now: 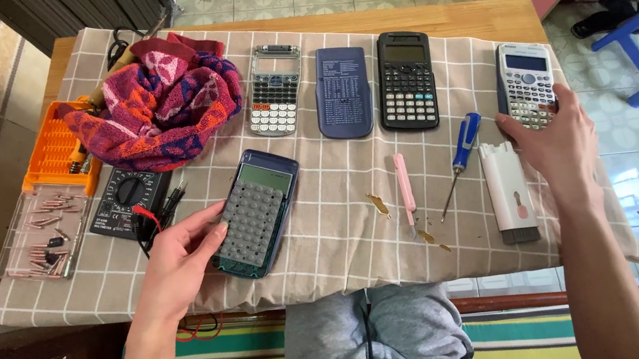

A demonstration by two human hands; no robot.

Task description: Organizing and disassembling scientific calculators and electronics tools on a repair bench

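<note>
My left hand (183, 259) rests its fingers on the left edge of a dismantled blue calculator (258, 211), which lies face up with a grey rubber keypad sheet on it. My right hand (554, 137) grips the lower end of a silver calculator (526, 83) at the table's right side. Between my hands lie a pink tool (406, 187), a blue-handled screwdriver (461, 158) and a white cleaning brush case (508, 189).
Along the back of the checked cloth (339, 224) lie a silver calculator (276, 90), a blue calculator cover (343, 91) and a black calculator (407, 80). At left are a red patterned towel (160, 105), a black multimeter (128, 199), an orange bit set (55, 154) and a clear bit tray (40, 241).
</note>
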